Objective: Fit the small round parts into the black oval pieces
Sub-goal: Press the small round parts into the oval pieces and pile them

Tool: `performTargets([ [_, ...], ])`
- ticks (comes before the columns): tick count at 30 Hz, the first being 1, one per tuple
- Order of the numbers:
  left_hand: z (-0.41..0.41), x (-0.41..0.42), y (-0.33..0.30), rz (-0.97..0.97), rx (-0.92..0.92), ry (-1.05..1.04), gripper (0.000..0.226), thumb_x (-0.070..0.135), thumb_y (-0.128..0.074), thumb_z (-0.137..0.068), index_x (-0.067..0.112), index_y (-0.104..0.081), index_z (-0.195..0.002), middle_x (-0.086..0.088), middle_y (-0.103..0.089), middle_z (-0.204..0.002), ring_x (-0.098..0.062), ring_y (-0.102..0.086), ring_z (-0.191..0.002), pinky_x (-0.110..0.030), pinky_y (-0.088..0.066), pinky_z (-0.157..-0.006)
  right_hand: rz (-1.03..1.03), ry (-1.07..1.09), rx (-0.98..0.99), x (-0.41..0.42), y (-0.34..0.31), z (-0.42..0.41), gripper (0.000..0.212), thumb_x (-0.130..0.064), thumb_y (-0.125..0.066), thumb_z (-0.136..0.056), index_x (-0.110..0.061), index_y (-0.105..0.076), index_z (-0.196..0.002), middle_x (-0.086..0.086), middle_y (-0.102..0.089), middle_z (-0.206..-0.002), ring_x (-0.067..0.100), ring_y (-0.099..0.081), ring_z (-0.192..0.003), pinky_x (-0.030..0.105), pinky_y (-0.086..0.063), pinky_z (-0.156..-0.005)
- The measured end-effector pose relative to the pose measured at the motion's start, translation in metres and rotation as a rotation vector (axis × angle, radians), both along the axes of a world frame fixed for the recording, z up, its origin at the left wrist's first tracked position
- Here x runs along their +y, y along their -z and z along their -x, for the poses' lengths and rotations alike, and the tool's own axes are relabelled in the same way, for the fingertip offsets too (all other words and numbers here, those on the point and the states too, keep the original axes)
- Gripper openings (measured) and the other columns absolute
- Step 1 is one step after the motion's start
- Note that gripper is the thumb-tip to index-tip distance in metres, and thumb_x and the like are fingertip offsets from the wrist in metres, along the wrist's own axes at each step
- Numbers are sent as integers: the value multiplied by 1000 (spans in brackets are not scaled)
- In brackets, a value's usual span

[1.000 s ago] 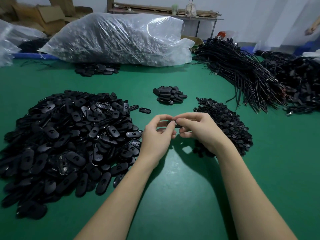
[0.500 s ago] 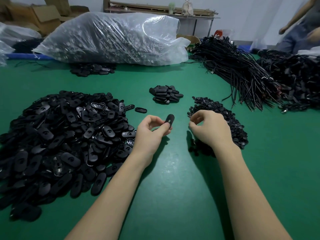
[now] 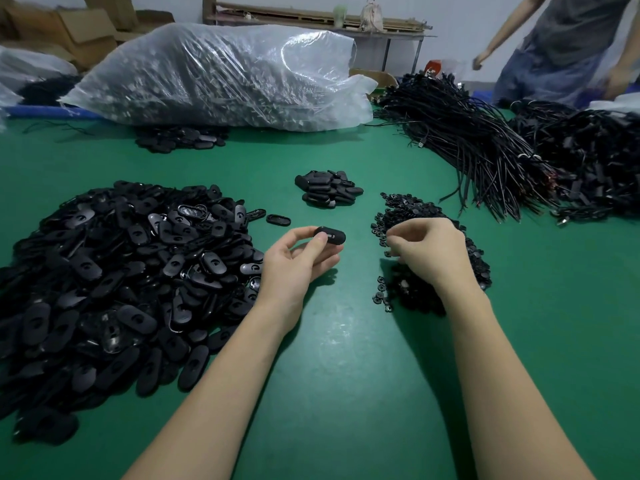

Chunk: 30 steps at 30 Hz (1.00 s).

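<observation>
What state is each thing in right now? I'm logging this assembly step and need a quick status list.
Left hand: pinching one oval piece above the table.
Oval piece: held, lifted off the table.
Right hand: fingers curled over the round parts pile; whether it holds one is hidden.
Round parts pile: loose heap.
Big oval pile: loose heap, left side.
Small oval pile: heaped, set apart.
Plastic bag: full, lying down.
Cords: bundled.
</observation>
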<state>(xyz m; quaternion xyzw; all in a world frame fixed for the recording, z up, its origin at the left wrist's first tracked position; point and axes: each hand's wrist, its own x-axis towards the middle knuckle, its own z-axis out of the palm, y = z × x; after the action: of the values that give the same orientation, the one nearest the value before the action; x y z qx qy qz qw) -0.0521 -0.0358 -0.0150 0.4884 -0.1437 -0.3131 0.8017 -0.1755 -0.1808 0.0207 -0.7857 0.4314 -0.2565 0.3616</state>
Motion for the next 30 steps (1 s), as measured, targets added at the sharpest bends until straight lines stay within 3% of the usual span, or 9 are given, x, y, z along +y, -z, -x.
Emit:
performTargets([
  [4,-2,0,1,-3,35,-26,9,9,-67,-94,7,-71,-101,-15,-76,-104,-20,-74,-93,-26,-59,-78,-626,-186,-496,10,-6,-1,7,-3,-75,-90,-2,-76,-97,7,-78,-80,13,-76,-76,19,-60,-71],
  [8,-1,1,-1,-2,34,-7,12,9,-69,-93,6,-73,-103,-14,-77,-101,-20,-75,-92,-22,-58,-77,-854,-277,-646,16,-9,-4,10,3,-69,-90,1,-74,-99,12,-78,-88,20,-78,-87,17,-59,-74],
  [14,0,4,-2,5,-10,17,14,8,-68,-93,8,-70,-107,-15,-77,-98,-26,-76,-94,-22,-58,-76,-897,-292,-656,15,-5,-6,13,9,-69,-87,4,-72,-99,20,-77,-97,28,-77,-96,17,-59,-73],
  [20,1,5,-4,8,-6,26,10,7,-68,-93,8,-66,-103,-15,-78,-97,-27,-76,-94,-23,-58,-75,-877,-294,-624,16,-5,-8,15,-4,-80,-70,-3,-79,-85,22,-77,-98,25,-78,-89,18,-60,-68],
  [30,1,4,-4,9,4,19,5,5,-68,-93,8,-66,-96,-17,-77,-95,-26,-76,-91,-23,-58,-73,-802,-309,-547,22,-8,-9,11,0,-72,-90,-7,-74,-98,9,-79,-87,13,-76,-75,17,-58,-64],
])
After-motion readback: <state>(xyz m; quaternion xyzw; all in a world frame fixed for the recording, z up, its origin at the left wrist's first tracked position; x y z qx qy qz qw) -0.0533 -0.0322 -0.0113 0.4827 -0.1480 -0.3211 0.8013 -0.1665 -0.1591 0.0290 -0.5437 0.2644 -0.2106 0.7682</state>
